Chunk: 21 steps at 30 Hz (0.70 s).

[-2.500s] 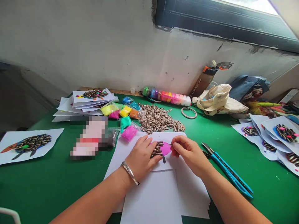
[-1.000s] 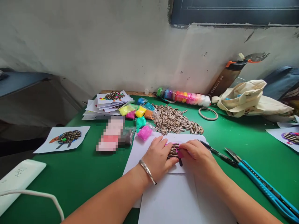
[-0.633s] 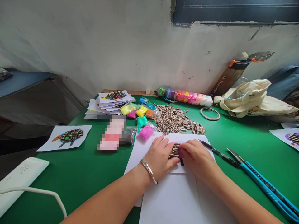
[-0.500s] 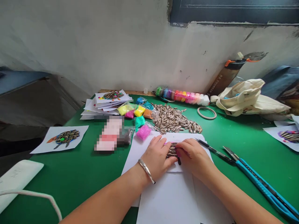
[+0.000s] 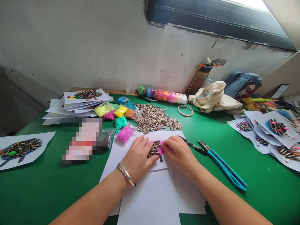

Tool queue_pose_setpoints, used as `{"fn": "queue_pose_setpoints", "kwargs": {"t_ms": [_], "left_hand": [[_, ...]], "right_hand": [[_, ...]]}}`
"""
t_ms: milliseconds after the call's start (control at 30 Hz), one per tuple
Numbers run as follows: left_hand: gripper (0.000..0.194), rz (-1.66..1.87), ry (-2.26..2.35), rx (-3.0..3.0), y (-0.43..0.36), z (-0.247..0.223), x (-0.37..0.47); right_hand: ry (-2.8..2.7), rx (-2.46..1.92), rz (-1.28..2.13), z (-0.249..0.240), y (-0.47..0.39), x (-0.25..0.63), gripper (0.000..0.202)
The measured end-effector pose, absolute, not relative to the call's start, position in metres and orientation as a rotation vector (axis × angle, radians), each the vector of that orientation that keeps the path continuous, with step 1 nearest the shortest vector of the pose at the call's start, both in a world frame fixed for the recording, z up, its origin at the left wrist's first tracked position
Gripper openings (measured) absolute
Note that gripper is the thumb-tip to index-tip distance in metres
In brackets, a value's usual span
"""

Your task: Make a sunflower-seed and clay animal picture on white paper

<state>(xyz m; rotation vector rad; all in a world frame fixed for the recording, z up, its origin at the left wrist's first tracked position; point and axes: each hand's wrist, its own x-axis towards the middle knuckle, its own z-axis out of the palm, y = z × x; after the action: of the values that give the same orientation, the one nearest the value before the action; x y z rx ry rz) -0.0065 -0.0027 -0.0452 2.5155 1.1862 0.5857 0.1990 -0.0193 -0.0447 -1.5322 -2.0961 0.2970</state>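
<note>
My left hand (image 5: 138, 154), with a silver bangle at the wrist, lies open on the white paper (image 5: 148, 187). Its fingers and thumb frame a patch of striped sunflower seeds (image 5: 153, 149) set in overlapping rows on flat pink clay (image 5: 161, 150). At the right edge of that clay, the fingers of my right hand (image 5: 179, 153) are pinched together; what they hold, if anything, is hidden. A small dark piece (image 5: 161, 158) sticks out below the clay. Part of the picture is covered by my left fingers.
Beyond the paper lie a heap of sunflower seeds (image 5: 154, 117) and bagged clay, including a pink packet (image 5: 125, 133). A pen (image 5: 193, 145) and a blue utility knife (image 5: 226, 167) lie to the right. Finished-looking seed pictures sit in a left stack (image 5: 86, 97) and a right group (image 5: 278, 128).
The view has swung to the right, showing more pictures there. My right hand has drawn back slightly from the seeds, uncovering pink clay and the dark piece. My left hand stays in place.
</note>
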Motion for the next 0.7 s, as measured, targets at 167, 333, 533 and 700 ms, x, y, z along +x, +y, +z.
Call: {"fn": "queue_pose_setpoints", "kwargs": {"t_ms": [167, 333, 533, 700], "left_hand": [[0.044, 0.608, 1.180, 2.504, -0.0019, -0.0465, -0.0068], [0.045, 0.572, 1.188, 2.504, -0.0017, -0.0461, -0.0067], [0.044, 0.607, 1.179, 2.510, -0.0018, -0.0470, -0.0074], [0.044, 0.626, 1.181, 2.511, -0.0016, -0.0491, -0.0077]], "right_hand": [[-2.133, -1.525, 0.171, -0.0455, -0.0190, 0.1923, 0.021], [-2.133, -1.563, 0.140, -0.0447, -0.0192, 0.1925, 0.020], [-2.115, -1.560, 0.174, -0.0482, -0.0186, 0.1945, 0.020], [-2.120, -1.549, 0.150, -0.0489, -0.0195, 0.1918, 0.021]]}}
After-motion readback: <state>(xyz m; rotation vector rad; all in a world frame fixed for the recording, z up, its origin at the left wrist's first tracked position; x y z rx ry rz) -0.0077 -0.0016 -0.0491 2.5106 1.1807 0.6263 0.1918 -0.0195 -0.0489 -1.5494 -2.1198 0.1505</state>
